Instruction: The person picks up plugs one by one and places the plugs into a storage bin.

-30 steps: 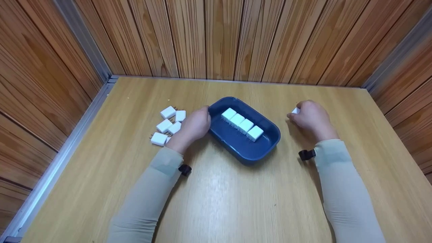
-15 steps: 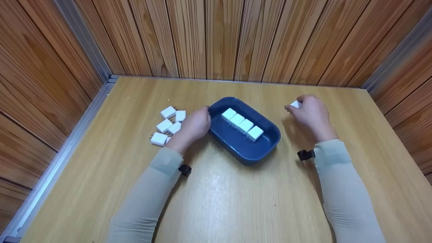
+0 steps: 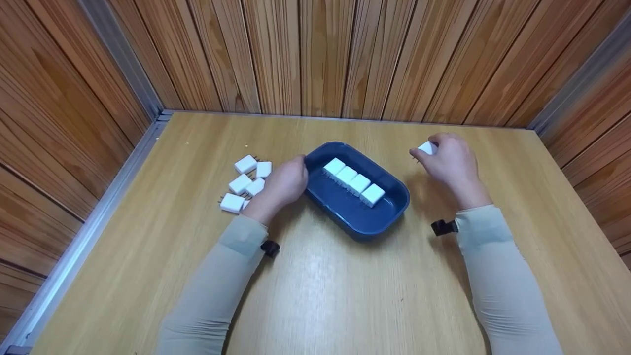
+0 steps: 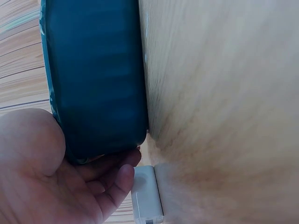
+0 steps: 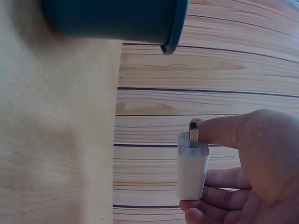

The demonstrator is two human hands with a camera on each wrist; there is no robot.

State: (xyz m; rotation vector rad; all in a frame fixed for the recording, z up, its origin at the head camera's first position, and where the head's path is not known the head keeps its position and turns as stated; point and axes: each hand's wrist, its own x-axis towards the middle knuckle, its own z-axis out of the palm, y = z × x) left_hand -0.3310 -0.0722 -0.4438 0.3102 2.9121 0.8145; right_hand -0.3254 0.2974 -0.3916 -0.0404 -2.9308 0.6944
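A dark blue plastic bin (image 3: 362, 217) sits at an angle mid-table, with several white charger plugs (image 3: 359, 184) in a slanting row inside it. My left hand (image 3: 283, 183) grips the bin's left end, thumb at the rim and fingers against the outer wall in the left wrist view. To the right of the bin, my right hand (image 3: 453, 160) pinches a white charger plug (image 5: 191, 172) above the table, its metal prongs showing in the right wrist view. Left of my left hand lie several loose charger plugs (image 3: 240, 184), some partly hidden by that hand.
The wooden table (image 3: 315, 296) ends at a wood-panelled wall (image 3: 325, 59) at the back. Panelled walls with metal corner strips also stand at both sides. One loose charger plug (image 4: 145, 193) lies close beside my left fingers.
My right hand has lifted the charger plug off the table and moved it up and slightly left. My left hand and the bin have stayed put.
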